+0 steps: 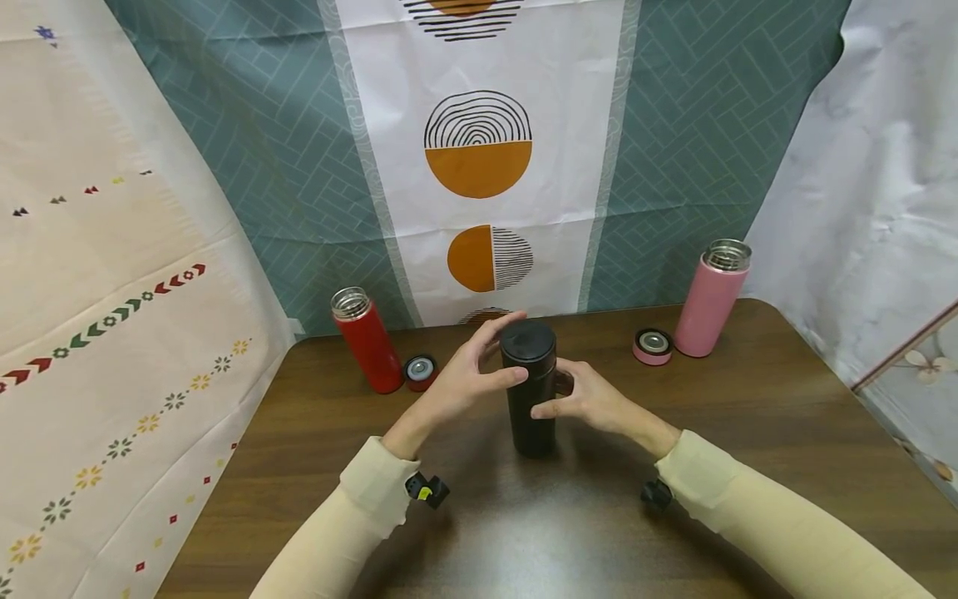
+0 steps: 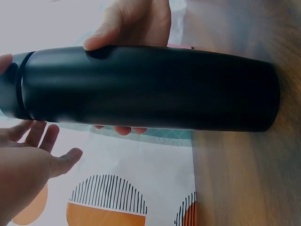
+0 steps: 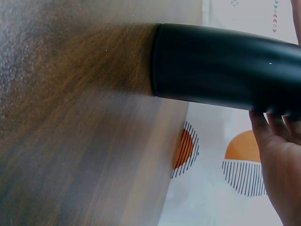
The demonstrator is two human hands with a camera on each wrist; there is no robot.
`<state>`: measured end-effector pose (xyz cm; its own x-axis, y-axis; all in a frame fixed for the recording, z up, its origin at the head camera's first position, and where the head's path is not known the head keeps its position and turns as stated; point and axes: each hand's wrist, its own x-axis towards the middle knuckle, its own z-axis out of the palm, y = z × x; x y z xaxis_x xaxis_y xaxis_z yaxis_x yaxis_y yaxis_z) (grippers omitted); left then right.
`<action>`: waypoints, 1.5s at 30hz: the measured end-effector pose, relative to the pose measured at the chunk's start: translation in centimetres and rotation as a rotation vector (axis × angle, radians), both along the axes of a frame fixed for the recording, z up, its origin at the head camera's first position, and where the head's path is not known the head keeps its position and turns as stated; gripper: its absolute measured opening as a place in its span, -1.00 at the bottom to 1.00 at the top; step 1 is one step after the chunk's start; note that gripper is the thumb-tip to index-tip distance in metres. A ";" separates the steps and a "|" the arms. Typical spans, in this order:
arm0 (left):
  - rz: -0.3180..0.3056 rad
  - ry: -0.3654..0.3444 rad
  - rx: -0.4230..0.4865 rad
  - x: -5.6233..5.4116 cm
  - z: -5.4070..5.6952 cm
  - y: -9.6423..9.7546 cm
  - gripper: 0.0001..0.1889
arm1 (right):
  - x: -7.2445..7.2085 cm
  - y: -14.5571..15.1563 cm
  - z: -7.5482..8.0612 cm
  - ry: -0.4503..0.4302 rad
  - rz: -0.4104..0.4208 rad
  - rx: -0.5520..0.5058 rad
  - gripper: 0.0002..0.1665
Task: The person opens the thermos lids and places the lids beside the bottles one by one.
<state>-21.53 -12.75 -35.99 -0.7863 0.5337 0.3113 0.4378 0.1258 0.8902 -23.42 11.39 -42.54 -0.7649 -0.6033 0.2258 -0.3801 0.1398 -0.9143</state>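
A matte black flask (image 1: pixel 533 416) stands upright between the two hands, its base at the tabletop. Its black lid (image 1: pixel 528 341) sits on top, a thin groove below it in the left wrist view. My left hand (image 1: pixel 467 378) grips the lid from the left, thumb across the front and index finger reaching behind. On the other side, my right hand (image 1: pixel 591 399) holds the body, thumb in front. Its other fingers pass behind the body, and their tips (image 2: pixel 123 130) show past the far edge. In the right wrist view the lid is out of frame.
An uncapped red flask (image 1: pixel 370 345) stands at the back left, its lid (image 1: pixel 421 372) beside it. At the back right is an uncapped pink flask (image 1: pixel 707 308), with its lid (image 1: pixel 653 345) to its left. Patterned cloth (image 1: pixel 674 166) hangs behind the wooden table (image 1: pixel 561 532).
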 end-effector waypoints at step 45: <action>0.109 -0.007 0.322 0.1 0.2 0.7 -0.21 | 0.1 -0.2 0.0 -0.005 -0.011 -0.013 -0.28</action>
